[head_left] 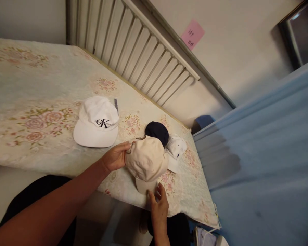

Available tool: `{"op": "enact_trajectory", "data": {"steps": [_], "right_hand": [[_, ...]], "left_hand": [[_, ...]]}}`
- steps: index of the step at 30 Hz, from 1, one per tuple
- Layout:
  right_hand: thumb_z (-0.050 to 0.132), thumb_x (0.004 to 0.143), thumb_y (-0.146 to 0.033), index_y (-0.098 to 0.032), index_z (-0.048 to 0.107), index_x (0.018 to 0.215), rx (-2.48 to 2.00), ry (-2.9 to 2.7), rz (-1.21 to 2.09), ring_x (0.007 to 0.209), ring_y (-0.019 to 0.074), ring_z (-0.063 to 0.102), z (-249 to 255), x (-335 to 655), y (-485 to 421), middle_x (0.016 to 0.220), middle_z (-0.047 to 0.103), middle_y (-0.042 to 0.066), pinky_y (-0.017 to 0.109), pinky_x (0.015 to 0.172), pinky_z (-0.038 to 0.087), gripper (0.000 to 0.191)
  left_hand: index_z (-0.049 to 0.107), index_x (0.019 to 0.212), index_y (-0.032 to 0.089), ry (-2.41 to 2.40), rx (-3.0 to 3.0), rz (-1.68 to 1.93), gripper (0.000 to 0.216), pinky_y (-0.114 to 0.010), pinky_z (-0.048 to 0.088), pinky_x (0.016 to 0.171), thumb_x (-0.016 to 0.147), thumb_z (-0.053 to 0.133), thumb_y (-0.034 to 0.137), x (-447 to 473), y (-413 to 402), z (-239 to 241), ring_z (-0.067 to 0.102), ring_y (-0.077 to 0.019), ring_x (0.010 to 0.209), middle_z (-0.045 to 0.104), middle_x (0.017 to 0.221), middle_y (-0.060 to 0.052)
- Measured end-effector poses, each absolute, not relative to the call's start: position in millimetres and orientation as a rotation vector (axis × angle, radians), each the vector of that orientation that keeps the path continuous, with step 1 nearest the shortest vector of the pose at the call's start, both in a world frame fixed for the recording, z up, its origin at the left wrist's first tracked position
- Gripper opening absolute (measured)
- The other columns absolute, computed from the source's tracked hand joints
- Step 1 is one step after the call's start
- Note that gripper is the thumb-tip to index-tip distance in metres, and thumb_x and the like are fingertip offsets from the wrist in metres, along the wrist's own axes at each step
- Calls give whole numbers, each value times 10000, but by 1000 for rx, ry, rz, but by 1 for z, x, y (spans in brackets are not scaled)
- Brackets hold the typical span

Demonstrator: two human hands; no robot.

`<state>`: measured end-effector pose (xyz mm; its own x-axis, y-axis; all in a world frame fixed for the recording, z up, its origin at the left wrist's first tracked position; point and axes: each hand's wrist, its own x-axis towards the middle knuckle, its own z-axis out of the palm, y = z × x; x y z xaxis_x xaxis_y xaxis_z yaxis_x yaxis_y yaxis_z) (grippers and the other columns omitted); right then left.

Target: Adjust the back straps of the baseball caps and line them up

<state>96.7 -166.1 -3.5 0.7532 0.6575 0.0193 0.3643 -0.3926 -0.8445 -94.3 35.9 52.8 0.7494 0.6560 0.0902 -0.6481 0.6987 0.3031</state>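
Note:
A beige baseball cap (146,159) is held up over the near edge of the table, its brim tilted down toward me. My left hand (116,157) grips the cap's back edge by the strap and metal buckle, thumb on top. Close by the brim is my right hand (159,203), its fingers bent and apart; whether the thumb touches the brim I cannot tell. Behind the beige cap sits a dark navy cap (157,131), partly hidden. A white cap with a small dark emblem (176,147) lies to the right. On the left rests a white cap with black CK lettering (99,118).
A floral cloth (51,92) covers the table. A white radiator (143,51) runs along the wall behind it, with a pink note (192,34) above. A blue curtain (259,153) hangs on the right. Items (207,235) stand below the table's right corner.

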Motion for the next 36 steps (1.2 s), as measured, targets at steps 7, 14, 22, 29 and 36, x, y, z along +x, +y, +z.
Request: {"op": "enact_trajectory", "data": {"steps": [7, 14, 22, 29, 36], "right_hand": [[667, 731, -448, -157, 548, 1264, -1897, -867, 284, 1096, 300, 601, 29, 78, -158, 1280, 586, 155, 427, 939, 469, 619], [539, 842, -434, -189, 468, 1336, -1729, -935, 237, 1181, 259, 544, 73, 69, -129, 1371, 510, 125, 409, 1001, 423, 556], [480, 864, -430, -154, 494, 1319, -1826, -894, 270, 1256, 263, 479, 82, 88, -114, 1374, 512, 138, 415, 1052, 365, 532], [532, 848, -415, -156, 504, 1311, -1769, -1009, 278, 1212, 266, 530, 51, 85, -130, 1339, 546, 140, 423, 1010, 421, 532], [763, 660, -336, -190, 500, 1324, -1856, -1189, 185, 1346, 292, 376, -7, 77, -150, 1442, 441, 122, 474, 1131, 262, 729]], "left_hand": [[677, 1050, 114, -3, 362, 776, 264, -266, 510, 760, 800, 594, 92, -91, 36, 55, 681, -186, 831, 731, 945, -88], [696, 1033, 126, 99, 221, 732, 253, -345, 514, 834, 813, 570, 126, -87, 33, 49, 692, -230, 865, 748, 895, -89], [704, 1012, 117, 132, 187, 617, 245, -391, 526, 833, 802, 582, 151, -85, 23, 43, 705, -256, 825, 753, 838, -104], [681, 1046, 146, 128, 195, 814, 267, -358, 536, 840, 808, 573, 93, -86, 32, 52, 704, -221, 835, 750, 853, -69], [686, 996, 134, 157, 146, 850, 252, -306, 559, 765, 851, 490, 72, -85, 34, 54, 708, -184, 767, 751, 863, -66]]}}
